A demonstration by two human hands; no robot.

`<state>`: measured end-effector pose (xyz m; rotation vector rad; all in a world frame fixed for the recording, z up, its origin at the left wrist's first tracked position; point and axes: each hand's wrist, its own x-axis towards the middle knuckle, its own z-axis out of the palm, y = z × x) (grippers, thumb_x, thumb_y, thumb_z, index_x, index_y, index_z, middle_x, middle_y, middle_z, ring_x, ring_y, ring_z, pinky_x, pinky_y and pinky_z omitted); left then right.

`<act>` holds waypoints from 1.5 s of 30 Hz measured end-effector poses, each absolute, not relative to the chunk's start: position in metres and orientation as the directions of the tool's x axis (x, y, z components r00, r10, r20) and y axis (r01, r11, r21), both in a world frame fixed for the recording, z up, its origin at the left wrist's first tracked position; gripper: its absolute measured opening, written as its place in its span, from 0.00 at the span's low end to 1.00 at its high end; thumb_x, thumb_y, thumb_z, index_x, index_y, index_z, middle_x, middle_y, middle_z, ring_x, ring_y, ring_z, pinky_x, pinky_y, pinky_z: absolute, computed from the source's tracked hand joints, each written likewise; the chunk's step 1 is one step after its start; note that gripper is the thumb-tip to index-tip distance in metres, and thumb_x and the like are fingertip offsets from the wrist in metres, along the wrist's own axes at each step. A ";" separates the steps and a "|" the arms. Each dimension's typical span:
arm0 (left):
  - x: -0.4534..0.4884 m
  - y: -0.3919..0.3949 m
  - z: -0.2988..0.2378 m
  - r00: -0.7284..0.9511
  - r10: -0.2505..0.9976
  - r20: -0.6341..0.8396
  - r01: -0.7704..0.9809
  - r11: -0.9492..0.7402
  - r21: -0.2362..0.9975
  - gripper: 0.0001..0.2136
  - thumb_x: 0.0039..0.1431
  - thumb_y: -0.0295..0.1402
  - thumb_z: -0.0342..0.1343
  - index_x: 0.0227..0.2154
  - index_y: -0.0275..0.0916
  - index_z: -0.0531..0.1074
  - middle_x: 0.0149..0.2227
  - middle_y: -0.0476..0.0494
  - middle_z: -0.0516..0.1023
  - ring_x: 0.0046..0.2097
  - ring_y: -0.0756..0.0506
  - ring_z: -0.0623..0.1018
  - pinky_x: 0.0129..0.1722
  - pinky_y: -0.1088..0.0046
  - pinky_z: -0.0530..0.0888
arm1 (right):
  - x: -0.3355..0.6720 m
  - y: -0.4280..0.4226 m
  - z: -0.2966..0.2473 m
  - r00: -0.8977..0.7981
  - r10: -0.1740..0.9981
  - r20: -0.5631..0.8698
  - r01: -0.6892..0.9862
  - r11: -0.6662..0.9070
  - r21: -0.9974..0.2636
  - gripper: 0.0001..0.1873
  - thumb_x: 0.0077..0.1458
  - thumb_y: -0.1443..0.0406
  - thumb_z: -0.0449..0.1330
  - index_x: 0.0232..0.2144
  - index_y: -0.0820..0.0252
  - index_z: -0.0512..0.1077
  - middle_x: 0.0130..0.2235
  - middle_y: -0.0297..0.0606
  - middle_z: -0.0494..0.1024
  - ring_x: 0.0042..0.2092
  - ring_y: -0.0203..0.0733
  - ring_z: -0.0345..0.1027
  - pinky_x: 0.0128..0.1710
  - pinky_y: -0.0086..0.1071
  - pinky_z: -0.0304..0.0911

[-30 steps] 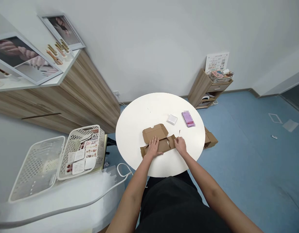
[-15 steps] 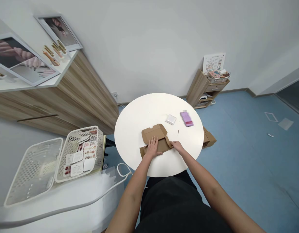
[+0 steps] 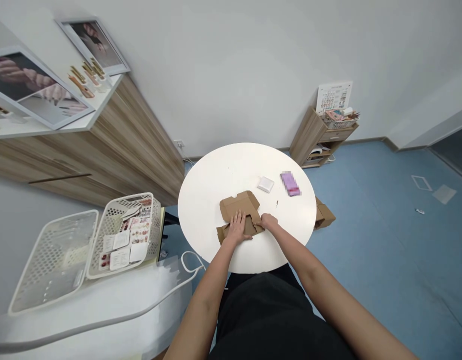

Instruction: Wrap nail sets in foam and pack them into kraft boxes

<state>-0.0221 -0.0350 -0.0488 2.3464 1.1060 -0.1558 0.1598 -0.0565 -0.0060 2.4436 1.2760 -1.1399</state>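
Observation:
A brown cardboard box [image 3: 240, 202], partly folded with its lid laid back, lies on the round white table [image 3: 211, 170]. My left hand [image 3: 237, 227] rests on the box with its fingers spread, pressing on the left part of its base. At the box's right end my right hand [image 3: 267, 221] is closed around the edge of the side flap, which leans inward. Beyond the box sit a small white packet [image 3: 266, 184] and a purple item [image 3: 290, 183], its surface blurred.
To the left stands an open white basket [image 3: 121, 235] full of cards and packets. Another cardboard box [image 3: 323, 214] is on the floor right of the table. A small wooden cabinet [image 3: 313, 135] stands by the wall. A white cable [image 3: 170, 291] runs at lower left.
My right hand has moved slightly left and inward over the box's right end, and the side flap there has folded further in. My left hand has stayed in place on the box.

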 end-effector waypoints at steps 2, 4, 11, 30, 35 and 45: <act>-0.022 -0.035 -0.048 0.652 0.683 -0.329 0.750 -0.520 0.408 0.59 0.43 0.52 0.65 0.68 0.36 0.32 0.71 0.28 0.33 0.70 0.34 0.34 0.67 0.48 0.42 | 0.160 -0.051 -0.006 0.353 0.615 -0.705 0.768 -0.621 -0.157 0.21 0.47 0.52 0.67 0.39 0.57 0.73 0.40 0.42 0.79 0.42 0.46 0.75 0.35 0.33 0.62; -0.022 -0.036 -0.047 0.648 0.684 -0.334 0.755 -0.522 0.397 0.59 0.42 0.52 0.66 0.68 0.35 0.33 0.71 0.28 0.32 0.70 0.34 0.34 0.67 0.50 0.42 | 0.159 -0.049 -0.007 0.359 0.607 -0.709 0.778 -0.614 -0.131 0.19 0.49 0.53 0.67 0.40 0.56 0.73 0.41 0.42 0.79 0.42 0.46 0.75 0.35 0.33 0.63; -0.022 -0.035 -0.049 0.659 0.679 -0.323 0.745 -0.527 0.410 0.59 0.43 0.53 0.64 0.68 0.35 0.33 0.71 0.28 0.32 0.70 0.34 0.35 0.68 0.50 0.42 | 0.159 -0.054 -0.010 0.347 0.637 -0.689 0.800 -0.584 -0.138 0.13 0.57 0.58 0.59 0.42 0.57 0.73 0.45 0.44 0.79 0.46 0.47 0.74 0.38 0.34 0.62; -0.025 -0.030 -0.049 0.726 0.627 -0.282 0.674 -0.567 0.474 0.58 0.41 0.48 0.68 0.68 0.39 0.36 0.71 0.31 0.34 0.70 0.34 0.37 0.67 0.49 0.42 | 0.154 -0.090 0.006 0.147 0.947 -0.284 0.944 -0.221 -0.247 0.32 0.54 0.55 0.61 0.57 0.61 0.61 0.60 0.51 0.65 0.60 0.55 0.57 0.53 0.44 0.59; -0.024 -0.029 -0.046 0.765 0.595 -0.246 0.623 -0.587 0.517 0.56 0.40 0.48 0.68 0.68 0.38 0.40 0.70 0.30 0.41 0.71 0.33 0.40 0.67 0.50 0.44 | 0.150 -0.094 0.007 -0.148 0.917 -0.371 0.952 0.031 -0.304 0.55 0.42 0.56 0.71 0.67 0.57 0.47 0.69 0.49 0.49 0.69 0.59 0.35 0.61 0.49 0.53; -0.056 -0.062 -0.020 0.337 0.940 0.055 0.774 -0.310 0.552 0.19 0.62 0.38 0.51 0.54 0.39 0.64 0.56 0.35 0.71 0.58 0.39 0.70 0.56 0.59 0.66 | 0.146 -0.086 0.000 -0.075 0.859 -0.506 0.942 -0.105 -0.318 0.62 0.39 0.61 0.72 0.69 0.57 0.42 0.71 0.44 0.44 0.70 0.54 0.33 0.57 0.41 0.63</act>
